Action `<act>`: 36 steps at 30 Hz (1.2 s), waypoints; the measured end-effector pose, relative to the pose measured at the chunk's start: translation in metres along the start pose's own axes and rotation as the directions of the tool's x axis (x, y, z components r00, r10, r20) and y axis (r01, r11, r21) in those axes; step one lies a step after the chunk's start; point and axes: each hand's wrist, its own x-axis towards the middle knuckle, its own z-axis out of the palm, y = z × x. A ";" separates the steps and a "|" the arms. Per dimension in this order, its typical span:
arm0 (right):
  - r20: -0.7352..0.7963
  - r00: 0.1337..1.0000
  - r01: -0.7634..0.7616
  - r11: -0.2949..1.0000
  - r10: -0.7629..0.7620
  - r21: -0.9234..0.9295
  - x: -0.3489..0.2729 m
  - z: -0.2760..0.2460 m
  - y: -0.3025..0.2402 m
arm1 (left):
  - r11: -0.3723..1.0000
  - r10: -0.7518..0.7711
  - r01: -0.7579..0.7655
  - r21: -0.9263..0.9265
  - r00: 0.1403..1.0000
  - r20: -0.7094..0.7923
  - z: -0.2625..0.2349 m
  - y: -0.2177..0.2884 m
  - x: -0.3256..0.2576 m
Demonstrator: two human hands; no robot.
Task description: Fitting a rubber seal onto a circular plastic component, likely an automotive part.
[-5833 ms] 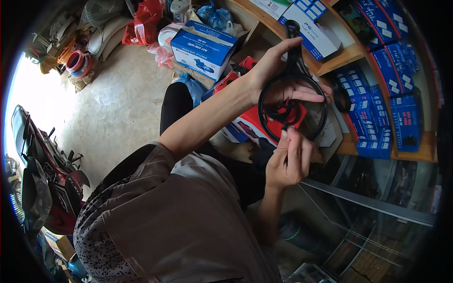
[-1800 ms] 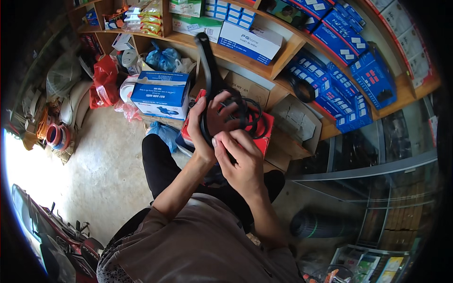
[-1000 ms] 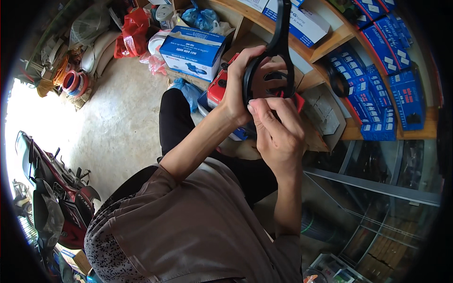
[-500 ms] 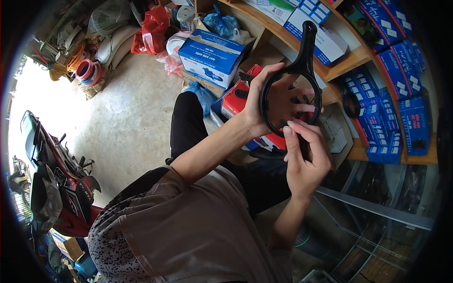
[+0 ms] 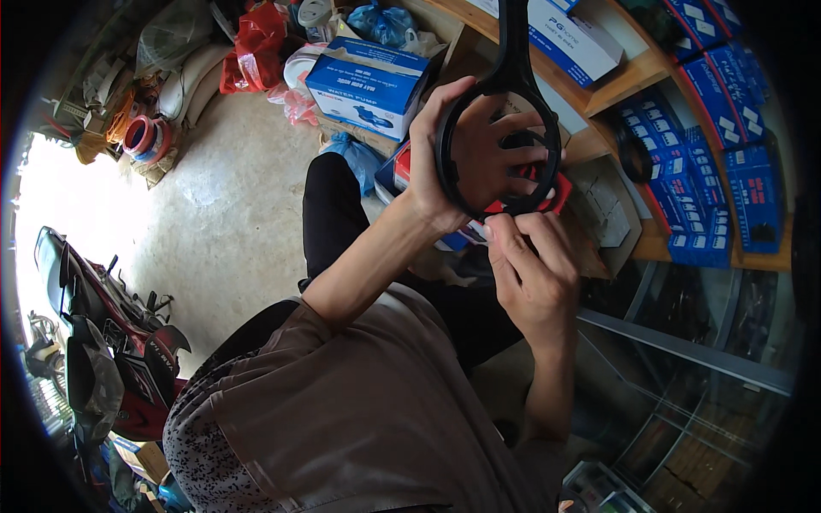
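Left hand (image 5: 470,154) holds the black ring (image 5: 442,150), handle (image 5: 514,43) attached, fingers spread behind; right hand (image 5: 539,274) pinches its lower edge, completion there unconfirmed.

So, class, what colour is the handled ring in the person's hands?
The handled ring is black, best seen in the head view.
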 end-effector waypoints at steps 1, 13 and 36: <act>-0.001 1.000 -0.007 1.000 0.007 -0.005 -0.001 0.001 0.000 | 1.000 0.006 -0.005 -0.011 1.000 0.018 0.000 -0.002 -0.001; -0.062 0.998 -0.015 1.000 0.014 -0.020 -0.025 -0.010 0.009 | 0.980 -0.027 0.049 -0.193 0.993 0.118 -0.009 -0.016 -0.013; -0.248 0.758 -0.432 0.749 0.604 0.503 -0.081 -0.040 0.001 | 0.966 -0.111 0.158 -0.205 0.968 0.225 -0.012 -0.017 -0.031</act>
